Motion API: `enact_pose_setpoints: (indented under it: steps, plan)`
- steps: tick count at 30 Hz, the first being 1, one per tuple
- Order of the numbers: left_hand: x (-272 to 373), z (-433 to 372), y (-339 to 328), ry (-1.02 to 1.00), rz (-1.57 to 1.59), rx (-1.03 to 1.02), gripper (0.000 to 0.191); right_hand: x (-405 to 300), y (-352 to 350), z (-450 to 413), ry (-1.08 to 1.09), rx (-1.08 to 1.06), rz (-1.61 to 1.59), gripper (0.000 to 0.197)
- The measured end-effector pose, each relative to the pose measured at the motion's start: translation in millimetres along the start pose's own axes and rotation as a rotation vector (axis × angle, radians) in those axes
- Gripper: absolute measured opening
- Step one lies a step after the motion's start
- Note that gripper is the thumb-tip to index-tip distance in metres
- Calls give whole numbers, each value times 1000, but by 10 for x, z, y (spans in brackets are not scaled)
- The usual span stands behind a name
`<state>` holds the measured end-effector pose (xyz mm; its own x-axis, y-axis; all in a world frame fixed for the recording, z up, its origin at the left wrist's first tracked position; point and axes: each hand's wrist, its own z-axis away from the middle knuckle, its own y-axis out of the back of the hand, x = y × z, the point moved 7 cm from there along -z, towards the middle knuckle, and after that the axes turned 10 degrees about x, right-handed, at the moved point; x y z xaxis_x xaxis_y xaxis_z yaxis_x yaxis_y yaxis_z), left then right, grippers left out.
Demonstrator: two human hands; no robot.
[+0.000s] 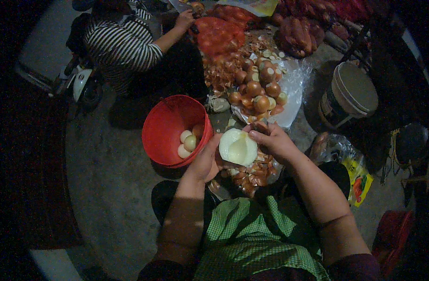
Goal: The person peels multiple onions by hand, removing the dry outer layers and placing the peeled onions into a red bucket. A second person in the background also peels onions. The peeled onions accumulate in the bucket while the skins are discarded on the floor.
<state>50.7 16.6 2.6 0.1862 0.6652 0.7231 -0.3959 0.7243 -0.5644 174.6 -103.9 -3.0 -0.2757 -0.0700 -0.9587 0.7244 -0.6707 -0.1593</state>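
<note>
A large peeled onion [238, 147], pale and hollowed or missing a layer on its upper face, lies between my hands. Cupped around its left side is my left hand [209, 159]. My right hand [268, 137] is at its upper right, thumb near the onion, fingers closed around a small dark object that I cannot make out. Beside my left hand, a red plastic bucket [165, 131] holds several peeled onions [189, 143]. Beyond my hands a heap of unpeeled onions [260, 87] rests on a clear plastic sheet [293, 84]. Onion skins [253, 175] lie below my hands.
A co-worker in a striped top [125, 44] sits at upper left, one arm reaching toward red mesh sacks [219, 35]. A lidded white bucket [354, 87] stands at right, with a yellow plastic bag [362, 186] below it. A green checked apron [256, 239] covers my lap.
</note>
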Motion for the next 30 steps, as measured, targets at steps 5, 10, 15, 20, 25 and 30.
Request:
enact_pose_setpoints:
  steps: [5,10,15,20,25,30]
  plan:
    - [-195,-140,62,95,59,61,64,-14,-12,-34,96,15,61,34]
    - [-110,-146,79,-28,135,43,65,-112,130,-54,194,133,215,42]
    - [35,-144,130,-208,136,103,73,-282,85,47,323,165,349,45]
    - [99,-160,11,-276,190,-9,83,-573,-192,302,579,160,597,42]
    - [138,-149,-90,-342,131,-71,91,-633,-412,470,609,162,730,35]
    - [124,-152,-96,-356,56,-28,92,-612,-443,443,637,191,883,32]
